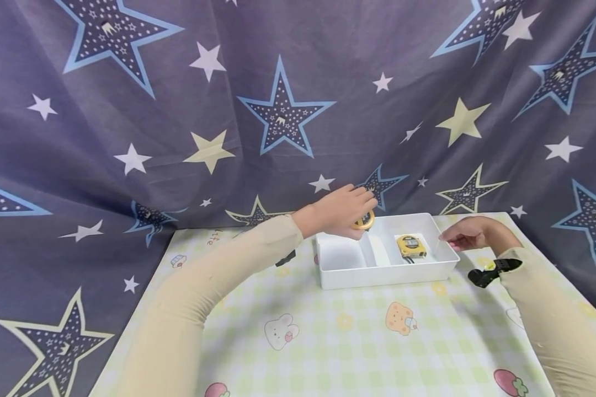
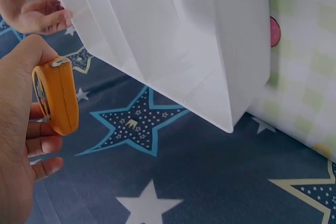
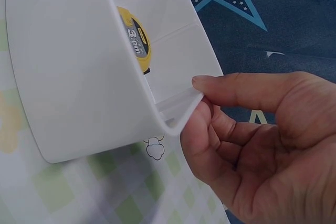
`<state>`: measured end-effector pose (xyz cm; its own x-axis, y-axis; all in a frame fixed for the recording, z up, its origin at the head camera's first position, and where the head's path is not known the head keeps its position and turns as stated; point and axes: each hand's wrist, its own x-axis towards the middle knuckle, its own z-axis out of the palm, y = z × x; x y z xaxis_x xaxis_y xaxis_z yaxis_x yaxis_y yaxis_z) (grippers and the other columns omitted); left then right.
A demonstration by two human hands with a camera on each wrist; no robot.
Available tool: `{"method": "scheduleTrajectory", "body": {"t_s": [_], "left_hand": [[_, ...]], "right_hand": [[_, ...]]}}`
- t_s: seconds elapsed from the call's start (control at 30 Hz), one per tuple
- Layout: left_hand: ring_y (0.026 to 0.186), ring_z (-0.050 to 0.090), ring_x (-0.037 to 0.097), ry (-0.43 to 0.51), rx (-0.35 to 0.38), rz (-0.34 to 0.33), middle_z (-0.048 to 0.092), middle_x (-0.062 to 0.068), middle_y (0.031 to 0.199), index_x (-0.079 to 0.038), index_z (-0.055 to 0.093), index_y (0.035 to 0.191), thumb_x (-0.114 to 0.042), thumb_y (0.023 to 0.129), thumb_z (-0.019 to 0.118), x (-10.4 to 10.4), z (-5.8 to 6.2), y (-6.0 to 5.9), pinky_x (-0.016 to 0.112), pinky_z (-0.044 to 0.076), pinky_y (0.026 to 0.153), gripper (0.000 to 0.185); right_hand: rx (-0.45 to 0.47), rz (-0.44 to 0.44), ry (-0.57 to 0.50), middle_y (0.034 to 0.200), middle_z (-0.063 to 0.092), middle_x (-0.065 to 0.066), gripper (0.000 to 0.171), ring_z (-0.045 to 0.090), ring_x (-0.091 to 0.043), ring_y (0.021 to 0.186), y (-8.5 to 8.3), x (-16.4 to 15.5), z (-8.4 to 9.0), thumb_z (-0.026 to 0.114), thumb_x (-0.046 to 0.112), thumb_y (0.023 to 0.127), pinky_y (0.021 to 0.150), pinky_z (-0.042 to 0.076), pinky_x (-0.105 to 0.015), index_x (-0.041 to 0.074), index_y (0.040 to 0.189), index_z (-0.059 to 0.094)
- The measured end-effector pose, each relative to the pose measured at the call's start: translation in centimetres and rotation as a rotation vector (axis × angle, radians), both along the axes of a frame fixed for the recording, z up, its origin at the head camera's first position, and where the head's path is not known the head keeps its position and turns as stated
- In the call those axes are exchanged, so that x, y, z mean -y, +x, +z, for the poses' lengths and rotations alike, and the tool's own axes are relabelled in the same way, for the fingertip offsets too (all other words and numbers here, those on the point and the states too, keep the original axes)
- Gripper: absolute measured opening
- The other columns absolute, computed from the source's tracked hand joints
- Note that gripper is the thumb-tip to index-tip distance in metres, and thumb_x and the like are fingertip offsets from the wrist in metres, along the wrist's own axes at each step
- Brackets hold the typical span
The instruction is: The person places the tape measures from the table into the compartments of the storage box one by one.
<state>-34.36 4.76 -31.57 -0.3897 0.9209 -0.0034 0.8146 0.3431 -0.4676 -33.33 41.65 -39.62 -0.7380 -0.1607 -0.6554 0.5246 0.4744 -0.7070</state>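
My left hand grips an orange-yellow tape measure over the left part of a white divided tray. In the left wrist view the thumb lies over its top and the fingers curl behind it. A second tape measure, yellow with a dark label reading 3.0m, lies in the tray's right compartment. My right hand pinches the rim at the tray's right end, thumb on the inside and fingers outside, as the right wrist view shows.
The tray stands near the back edge of a table covered with a green-checked, cartoon-printed cloth. Directly behind hangs a dark curtain with stars. A black strap with a small device sits on the right wrist.
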Motion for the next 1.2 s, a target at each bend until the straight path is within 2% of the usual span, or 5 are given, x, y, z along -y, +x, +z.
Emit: {"method": "scheduleTrajectory", "body": {"t_s": [0.2,0.53,0.73,0.9,1.2], "left_hand": [[0.129,0.049,0.023,0.021,0.017,-0.015,0.051,0.007,0.144,-0.011,0.045,0.143,-0.054,0.093,0.052,-1.1,-0.5,-0.2,0.039,0.043,0.105,0.066],[0.123,0.048,0.02,0.032,0.006,-0.025,0.052,0.004,0.139,-0.013,0.044,0.144,-0.057,0.092,0.053,-3.0,-1.9,-0.8,0.039,0.042,0.105,0.069],[0.125,0.049,0.021,0.037,-0.013,-0.034,0.052,0.005,0.14,-0.012,0.045,0.143,-0.057,0.092,0.051,-4.0,-2.8,-1.2,0.043,0.04,0.112,0.069],[0.13,0.048,0.023,0.035,-0.003,-0.013,0.05,0.006,0.143,-0.011,0.043,0.144,-0.057,0.092,0.05,-4.9,-3.4,-1.5,0.046,0.039,0.116,0.07],[0.134,0.045,0.02,0.042,0.052,0.035,0.047,0.005,0.148,-0.011,0.039,0.15,-0.058,0.093,0.051,-6.4,-4.2,-2.0,0.043,0.039,0.115,0.075]], "right_hand": [[0.004,0.001,0.007,0.073,0.063,0.006,0.019,0.061,-0.001,0.067,0.1,0.0,0.0,0.061,0.011,0.098,0.07,0.055,-0.014,0.013,0.081,0.067],[0.001,0.004,0.022,0.075,0.063,0.006,0.017,0.061,0.0,0.069,0.0,0.0,0.0,0.061,0.012,0.099,0.071,0.055,-0.014,0.012,0.083,0.068],[-0.002,0.0,0.03,0.075,0.063,0.006,0.018,0.061,0.0,0.068,-0.1,0.0,0.0,0.061,0.012,0.099,0.071,0.055,-0.014,0.013,0.083,0.067],[-0.001,0.003,0.02,0.074,0.063,0.006,0.018,0.061,0.0,0.068,0.0,0.0,0.0,0.06,0.011,0.099,0.071,0.055,-0.014,0.013,0.083,0.067],[0.018,-0.006,-0.003,0.074,0.063,0.006,0.02,0.06,0.0,0.067,-0.1,0.1,0.1,0.057,0.01,0.1,0.069,0.054,-0.013,0.012,0.083,0.067]]}}
